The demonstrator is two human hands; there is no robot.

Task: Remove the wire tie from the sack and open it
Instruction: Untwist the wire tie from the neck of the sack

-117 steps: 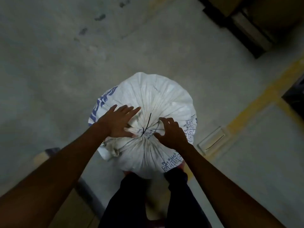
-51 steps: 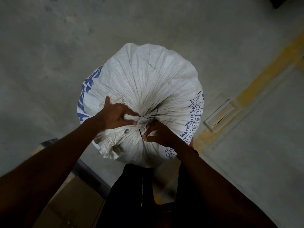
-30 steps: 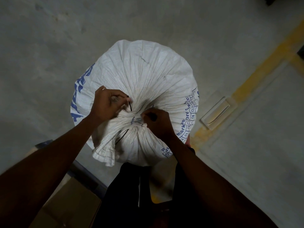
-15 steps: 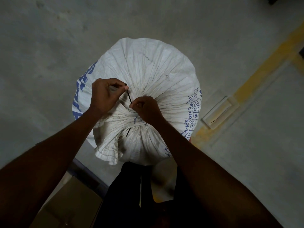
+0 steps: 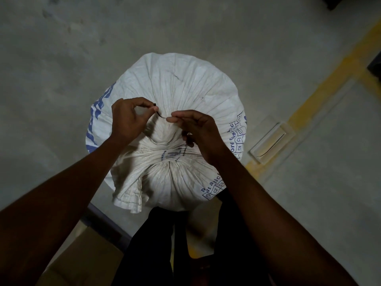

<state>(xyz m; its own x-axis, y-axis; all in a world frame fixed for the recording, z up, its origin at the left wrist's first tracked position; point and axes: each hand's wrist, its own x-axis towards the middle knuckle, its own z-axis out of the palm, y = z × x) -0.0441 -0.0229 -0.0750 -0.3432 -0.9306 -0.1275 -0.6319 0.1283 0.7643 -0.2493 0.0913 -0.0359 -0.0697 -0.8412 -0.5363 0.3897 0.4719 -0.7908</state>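
Both hands have lifted off the sack's bunched neck since half a second ago, and the black wire tie (image 5: 160, 114) now spans the gap between them above the sack (image 5: 177, 93). Left of the neck, the left hand (image 5: 127, 118) has its fingers (image 5: 155, 108) pinched shut on one end of the tie. Right of it, the right hand (image 5: 198, 129) pinches the other end. White with blue print, the sack stands on the concrete floor (image 5: 61, 58), its neck gathered.
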